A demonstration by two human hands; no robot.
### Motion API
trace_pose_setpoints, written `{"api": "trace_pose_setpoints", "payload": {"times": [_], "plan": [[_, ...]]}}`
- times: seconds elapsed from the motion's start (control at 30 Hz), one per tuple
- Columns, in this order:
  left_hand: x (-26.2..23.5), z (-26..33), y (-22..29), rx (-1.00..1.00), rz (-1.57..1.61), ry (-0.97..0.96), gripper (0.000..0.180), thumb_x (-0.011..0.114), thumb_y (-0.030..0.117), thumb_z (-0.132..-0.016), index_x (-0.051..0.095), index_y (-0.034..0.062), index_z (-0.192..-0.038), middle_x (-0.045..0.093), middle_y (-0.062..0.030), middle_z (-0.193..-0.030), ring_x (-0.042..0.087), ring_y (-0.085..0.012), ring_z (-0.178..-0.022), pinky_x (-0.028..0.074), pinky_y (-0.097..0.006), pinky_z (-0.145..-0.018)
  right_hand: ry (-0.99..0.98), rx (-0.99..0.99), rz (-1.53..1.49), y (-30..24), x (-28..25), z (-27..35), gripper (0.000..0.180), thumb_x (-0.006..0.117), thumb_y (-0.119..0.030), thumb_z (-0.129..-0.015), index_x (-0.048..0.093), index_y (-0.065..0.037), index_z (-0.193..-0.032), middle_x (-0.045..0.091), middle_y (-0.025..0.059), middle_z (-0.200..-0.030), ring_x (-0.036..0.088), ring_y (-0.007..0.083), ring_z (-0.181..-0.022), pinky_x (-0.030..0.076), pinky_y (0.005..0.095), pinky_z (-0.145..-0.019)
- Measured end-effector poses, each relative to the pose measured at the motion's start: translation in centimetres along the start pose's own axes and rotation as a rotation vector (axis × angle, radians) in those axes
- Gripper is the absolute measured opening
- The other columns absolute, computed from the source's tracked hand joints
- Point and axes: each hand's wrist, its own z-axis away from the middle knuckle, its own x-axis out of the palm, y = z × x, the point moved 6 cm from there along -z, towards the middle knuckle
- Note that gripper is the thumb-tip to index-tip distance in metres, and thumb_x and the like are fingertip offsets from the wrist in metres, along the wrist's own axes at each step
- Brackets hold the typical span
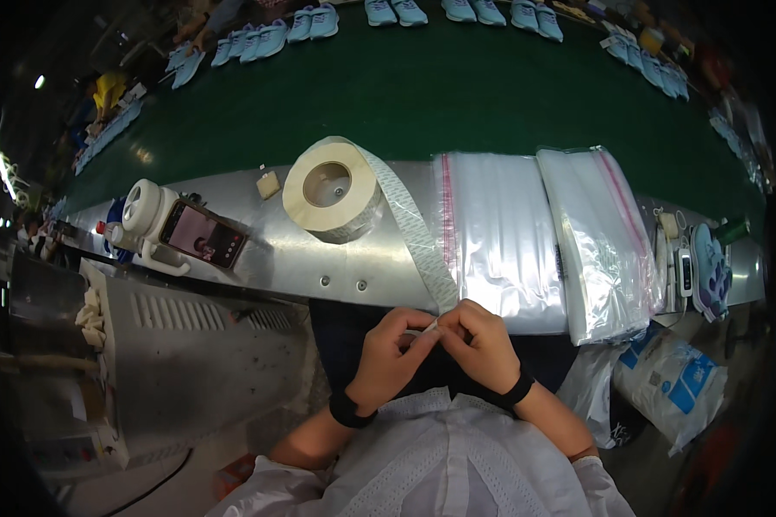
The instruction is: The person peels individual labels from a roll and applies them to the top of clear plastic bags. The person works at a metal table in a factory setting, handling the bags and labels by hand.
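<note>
Metal surface (276, 271) bears the roll (362, 191); nearer and rightward, left hand (394, 351) and right hand (483, 343) pinch its strip (416, 233), best kept taut.

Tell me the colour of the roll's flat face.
Cream; the roll shows best in the head view.

Label roll (328, 221): cream, brown core. Label strip (412, 231): off-white, repeating rows of grey print. Plastic bags (504, 246), two stacks: clear, pinkish-red edge stripe. Belt (457, 95): dark green. Table (297, 271): silver-grey. Shoes (394, 12): light blue, purple accents. Jug (149, 214): white. Wristbands (351, 411), two: black. Shirt (457, 457): white, with dotted, eyelet-like bands. Charger (268, 184): pale yellow.
</note>
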Motion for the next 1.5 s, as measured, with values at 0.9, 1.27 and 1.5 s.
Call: {"api": "trace_pose_setpoints", "payload": {"times": [0.9,1.27,1.5], "plan": [[4.5,-7.8,-5.5,-0.292,0.868,-0.112,0.027,0.036,0.024,-0.095,0.044,0.0022,-0.110,0.054,-0.0162,-0.109,0.054,-0.0291,-0.107,0.045,-0.038,-0.091,0.461,0.017,0.287,6.3,-7.1,-0.3,0.009,0.057,-0.008,-0.080,0.051,-0.002,-0.081,0.051,0.0092,-0.083,0.049,0.0230,-0.077,0.039,0.0317,-0.068],[13.0,-13.0,-5.0,-0.567,0.432,-0.561,0.030,0.045,0.016,-0.091,0.041,-0.0057,-0.111,0.049,-0.0163,-0.103,0.059,-0.0255,-0.083,0.054,-0.032,-0.072,0.304,-0.177,0.306,0.3,-9.5,-0.2,0.005,0.053,-0.005,-0.083,0.052,-0.001,-0.087,0.054,0.0123,-0.097,0.052,0.0235,-0.084,0.042,0.0296,-0.074],[8.6,-7.3,0.9,-0.806,0.758,-0.478,0.057,0.035,0.044,-0.094,0.028,0.0027,-0.132,0.042,-0.0230,-0.126,0.052,-0.0326,-0.104,0.045,-0.047,-0.089,0.199,-0.249,0.539,0.0,-6.6,2.4,0.033,0.070,-0.018,-0.071,0.056,-0.004,-0.097,0.056,0.0130,-0.101,0.052,0.0308,-0.096,0.043,0.0381,-0.080]]}}
